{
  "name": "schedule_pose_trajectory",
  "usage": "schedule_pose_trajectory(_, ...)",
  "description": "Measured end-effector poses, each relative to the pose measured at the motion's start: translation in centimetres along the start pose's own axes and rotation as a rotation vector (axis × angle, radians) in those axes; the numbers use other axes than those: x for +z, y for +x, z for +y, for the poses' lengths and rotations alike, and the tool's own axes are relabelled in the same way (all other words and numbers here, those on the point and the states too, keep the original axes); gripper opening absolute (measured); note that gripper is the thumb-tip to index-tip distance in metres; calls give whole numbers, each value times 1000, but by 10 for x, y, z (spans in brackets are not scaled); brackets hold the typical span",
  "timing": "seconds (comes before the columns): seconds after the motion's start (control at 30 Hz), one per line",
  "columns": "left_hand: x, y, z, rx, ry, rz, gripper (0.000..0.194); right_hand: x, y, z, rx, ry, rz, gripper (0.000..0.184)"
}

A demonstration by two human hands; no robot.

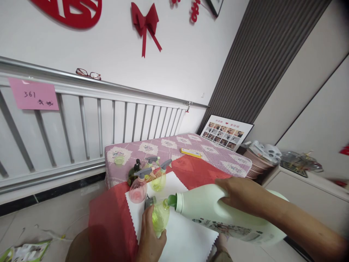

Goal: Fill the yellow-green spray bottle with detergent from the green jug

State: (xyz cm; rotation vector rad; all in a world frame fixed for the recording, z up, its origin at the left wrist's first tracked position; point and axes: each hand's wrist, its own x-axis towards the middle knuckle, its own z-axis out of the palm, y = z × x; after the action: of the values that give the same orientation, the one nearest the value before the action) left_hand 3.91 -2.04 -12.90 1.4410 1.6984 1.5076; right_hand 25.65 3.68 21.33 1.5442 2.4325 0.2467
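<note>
near side, over white sheet | left hand: wrapped round small yellow-green bottle | right hand: gripping large pale-green jug, tilted left, spout at bottle mouth

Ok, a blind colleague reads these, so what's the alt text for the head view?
The left hand holds a small bottle of yellow-green liquid; the right hand tips a large pale green jug, its green spout at the bottle's mouth. Other bottles stand nearby on a cloth-covered table.
</note>
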Motion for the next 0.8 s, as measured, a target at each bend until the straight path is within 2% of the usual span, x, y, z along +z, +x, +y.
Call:
schedule_pose_trajectory(0.2, -1, 0, 2, -4, -19, 1, 78, 3, 2, 2, -9, -5, 34, 16)
schedule_pose_trajectory(0.8, -2, 1, 7, -20, -11, 3, 79, 7, 3, 4, -10, -3, 51, 19)
